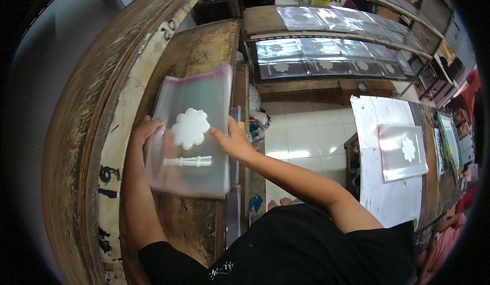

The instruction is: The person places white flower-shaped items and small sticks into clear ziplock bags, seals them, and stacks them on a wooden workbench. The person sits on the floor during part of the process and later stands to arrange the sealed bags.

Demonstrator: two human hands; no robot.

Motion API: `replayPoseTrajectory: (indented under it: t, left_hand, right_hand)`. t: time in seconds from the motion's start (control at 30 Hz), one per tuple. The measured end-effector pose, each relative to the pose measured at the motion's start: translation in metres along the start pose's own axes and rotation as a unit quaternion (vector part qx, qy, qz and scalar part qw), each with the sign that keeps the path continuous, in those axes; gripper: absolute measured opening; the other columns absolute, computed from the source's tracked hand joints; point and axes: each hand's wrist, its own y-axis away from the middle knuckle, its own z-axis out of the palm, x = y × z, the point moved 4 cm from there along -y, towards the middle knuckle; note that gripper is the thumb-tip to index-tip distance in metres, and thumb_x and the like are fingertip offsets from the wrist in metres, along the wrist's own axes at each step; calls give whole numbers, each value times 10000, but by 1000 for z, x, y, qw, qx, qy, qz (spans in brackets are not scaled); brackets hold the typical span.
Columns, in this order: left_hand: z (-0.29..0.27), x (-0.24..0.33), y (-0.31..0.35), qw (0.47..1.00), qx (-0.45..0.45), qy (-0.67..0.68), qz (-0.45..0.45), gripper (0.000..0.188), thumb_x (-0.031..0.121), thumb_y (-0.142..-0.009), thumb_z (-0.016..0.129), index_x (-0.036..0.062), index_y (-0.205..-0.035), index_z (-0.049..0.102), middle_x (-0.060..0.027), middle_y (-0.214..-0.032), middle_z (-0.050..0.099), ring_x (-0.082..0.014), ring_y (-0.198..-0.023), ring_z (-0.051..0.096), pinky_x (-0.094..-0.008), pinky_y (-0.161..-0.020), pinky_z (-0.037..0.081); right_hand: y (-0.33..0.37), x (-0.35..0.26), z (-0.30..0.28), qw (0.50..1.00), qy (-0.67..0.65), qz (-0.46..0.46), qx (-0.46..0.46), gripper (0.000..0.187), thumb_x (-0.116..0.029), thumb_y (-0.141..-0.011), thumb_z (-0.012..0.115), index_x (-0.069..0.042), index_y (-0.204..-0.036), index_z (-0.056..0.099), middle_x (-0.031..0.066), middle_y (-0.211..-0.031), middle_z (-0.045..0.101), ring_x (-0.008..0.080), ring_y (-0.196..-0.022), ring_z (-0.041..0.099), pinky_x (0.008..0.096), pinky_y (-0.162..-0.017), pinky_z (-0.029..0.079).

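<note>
A thick stack of clear plastic bags (201, 93) lies between my hands over a wooden shelf. Each visible top sheet has a white scalloped flower print (190, 128), a white bar-like print below it and a pinkish strip along the far edge. My left hand (146, 130) grips the stack's left edge, thumb on top. On the right edge my right hand (236, 141) holds it, thumb beside the flower and the other fingers partly hidden at the side. The stack looks slightly blurred at its edges.
A wooden upright or beam (120, 132) runs along my left. Ahead, racks carry rows of printed clear bags (326, 55). A table with white sheeting (370, 198) stands right, bearing another bag stack (390, 155). Tiled floor (306, 137) lies between; another person is at the far right.
</note>
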Motion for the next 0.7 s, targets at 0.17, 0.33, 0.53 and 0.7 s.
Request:
replayPoseTrajectory:
  t: [0.17, 0.33, 0.53, 0.7]
  left_hand:
    - [10, -23, -26, 999, 29, -36, -21, 692, 384, -598, 699, -94, -1091, 608, -272, -1143, 613, -352, -1028, 623, -417, -858, 498]
    - [14, -18, -32, 997, 20, -62, -42, 693, 355, -606, 692, -113, -1109, 600, -263, -1098, 637, -342, -997, 640, -407, -861, 502]
    - [7, -2, -12, 998, -3, -49, -50, 486, 287, -615, 698, -81, -933, 684, -207, -914, 694, -288, -881, 676, -366, -818, 515]
    - [7, 22, 6, 998, 15, -56, -27, 414, 271, -636, 697, -64, -879, 692, -177, -885, 695, -281, -791, 665, -369, -743, 512]
  right_hand:
    - [-1, -4, 0, 1000, -3, -14, -1, 570, -330, -866, 625, -20, -1309, 445, 285, -1164, 475, 419, -1141, 487, 435, -1004, 398]
    - [-11, 8, 1, 999, 15, -24, -37, 560, -317, -852, 644, 37, -1250, 473, 277, -1144, 513, 391, -1092, 524, 429, -954, 422]
    - [-1, -11, -7, 991, 104, -38, -80, 559, -324, -862, 631, 45, -1228, 427, 285, -1144, 458, 473, -1078, 522, 479, -937, 435]
    - [1, -13, -9, 989, 121, -60, -55, 578, -341, -853, 641, 46, -1222, 420, 285, -1133, 459, 474, -1064, 523, 490, -927, 437]
